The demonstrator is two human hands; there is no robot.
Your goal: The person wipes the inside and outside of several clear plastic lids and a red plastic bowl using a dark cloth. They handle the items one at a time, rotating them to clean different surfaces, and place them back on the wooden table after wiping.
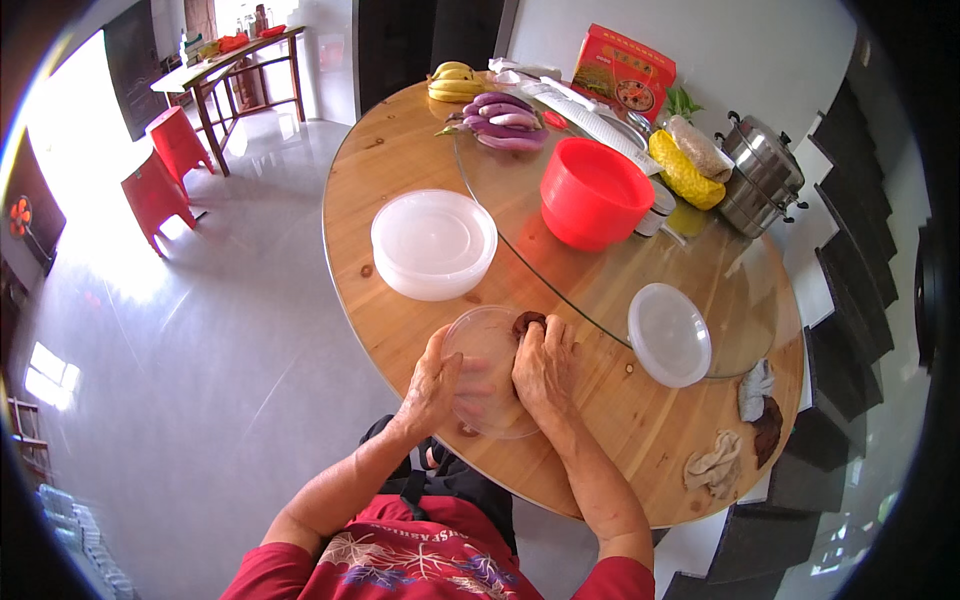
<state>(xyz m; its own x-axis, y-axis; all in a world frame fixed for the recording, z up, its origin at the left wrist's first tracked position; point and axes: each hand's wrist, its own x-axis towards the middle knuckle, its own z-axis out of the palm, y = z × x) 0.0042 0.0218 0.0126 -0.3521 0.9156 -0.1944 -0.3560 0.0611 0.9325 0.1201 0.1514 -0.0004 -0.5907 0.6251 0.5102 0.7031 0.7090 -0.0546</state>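
A clear round plastic lid is at the near edge of the wooden table. My left hand grips its left side, thumb on top, with the fingers showing through the plastic from beneath. My right hand is closed on a dark brown cloth and presses it against the lid's upper right rim. Just beyond my hands sits a stack of round translucent plastic containers. To the right lies a whitish round lid, partly over the glass turntable's edge.
On the round table are a red bowl stack, purple eggplants, bananas, a red box, a yellow bag and a steel steamer pot. Crumpled cloths lie near right. Dark stairs rise beyond.
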